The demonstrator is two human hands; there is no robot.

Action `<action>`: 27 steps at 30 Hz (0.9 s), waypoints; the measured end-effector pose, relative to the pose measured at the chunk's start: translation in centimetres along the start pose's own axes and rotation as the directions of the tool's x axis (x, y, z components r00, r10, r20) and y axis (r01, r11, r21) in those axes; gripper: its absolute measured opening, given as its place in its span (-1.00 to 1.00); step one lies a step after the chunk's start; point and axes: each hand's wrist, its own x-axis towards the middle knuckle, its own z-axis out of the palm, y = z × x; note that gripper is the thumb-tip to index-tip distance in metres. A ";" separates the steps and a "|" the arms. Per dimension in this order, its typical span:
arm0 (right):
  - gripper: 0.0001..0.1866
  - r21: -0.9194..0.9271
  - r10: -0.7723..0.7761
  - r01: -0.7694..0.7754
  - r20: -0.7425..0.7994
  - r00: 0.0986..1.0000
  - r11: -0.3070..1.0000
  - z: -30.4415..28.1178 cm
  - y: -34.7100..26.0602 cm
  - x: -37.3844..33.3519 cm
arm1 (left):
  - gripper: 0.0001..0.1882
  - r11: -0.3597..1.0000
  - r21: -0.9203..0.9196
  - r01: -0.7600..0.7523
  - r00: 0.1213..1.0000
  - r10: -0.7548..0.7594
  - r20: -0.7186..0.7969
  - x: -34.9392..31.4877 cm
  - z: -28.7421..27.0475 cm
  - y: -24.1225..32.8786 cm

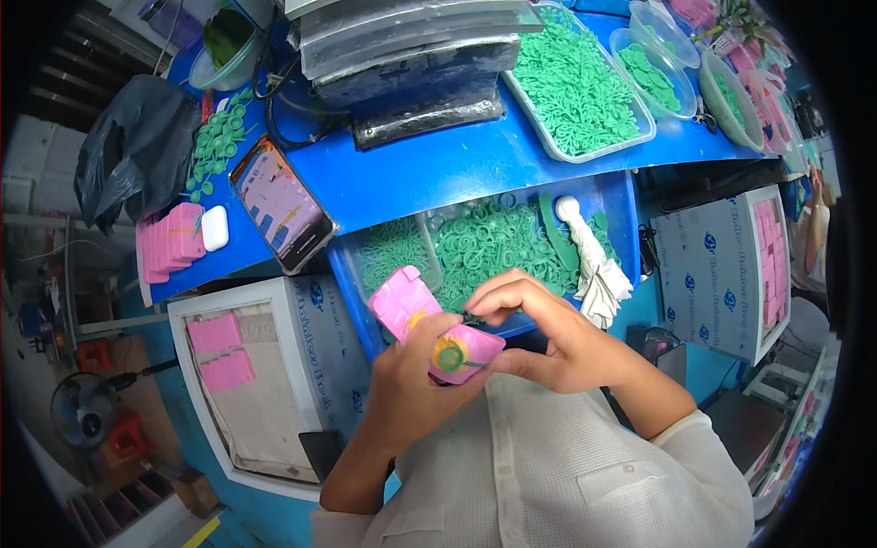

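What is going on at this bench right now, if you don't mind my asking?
A person at a blue workbench holds an open pink hinged case in the left hand. The right hand pinches at a small green round piece seated in the case. Just behind, a clear bin holds loose green plastic parts, and a tray of more green parts sits further back. A phone lies to the left, and a white box below holds finished pink cases.

My blue tabletop (pixel 411 178) carries a phone (pixel 281 205), a white earbud case (pixel 215 227), a stack of pink cases (pixel 170 241), a black bag (pixel 137 146), loose green caps (pixel 216 142), and clear trays of green parts (pixel 577 87).
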 end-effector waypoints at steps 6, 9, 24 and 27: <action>-0.52 -0.445 -0.170 0.194 0.094 0.981 0.874 1.0 -0.9 1.3 | -0.44 0.999 -0.038 0.010 1.000 -0.009 0.030 0.1 0.3 -0.5; -0.62 -0.421 -0.181 0.210 0.109 0.978 0.883 1.2 -0.4 1.4 | -0.47 1.000 -0.020 -0.003 1.000 0.003 -0.002 0.1 0.5 -0.8; -0.82 0.388 0.236 -0.172 -0.122 0.964 0.905 0.1 -2.6 0.8 | -0.21 0.676 -0.737 -0.002 0.976 -0.160 -0.149 1.3 -1.6 -0.7; -0.82 0.384 0.226 -0.183 -0.071 0.971 0.905 0.0 -2.7 0.5 | -0.24 0.648 -0.762 0.023 0.990 -0.123 -0.075 2.2 -1.1 2.1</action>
